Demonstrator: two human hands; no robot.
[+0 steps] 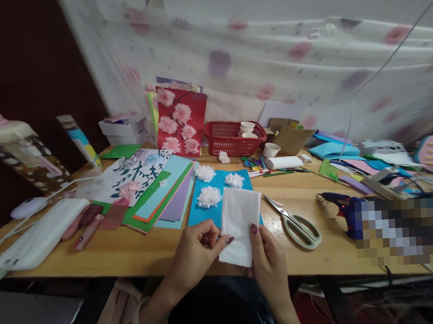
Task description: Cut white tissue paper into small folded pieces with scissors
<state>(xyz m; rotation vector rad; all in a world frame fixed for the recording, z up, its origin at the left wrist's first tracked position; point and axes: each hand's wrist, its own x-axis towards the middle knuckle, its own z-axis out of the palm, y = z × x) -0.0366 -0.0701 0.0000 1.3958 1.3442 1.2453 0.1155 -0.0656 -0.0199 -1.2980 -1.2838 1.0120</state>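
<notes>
Steadying the tissue (pixel 240 211) now: right hand (pixel 269 256) pinching its edge, left hand (pixel 195 245) half-curled, thumb across it, grip unclear; next move, I'd judge, needs lightness.

Maroon polish (pixel 255 228) coats both thumbnails (pixel 230 239), a pale bangle (pixel 136 322) rings the left forearm (pixel 161 295), and the clothing (pixel 217 307) is black.
</notes>
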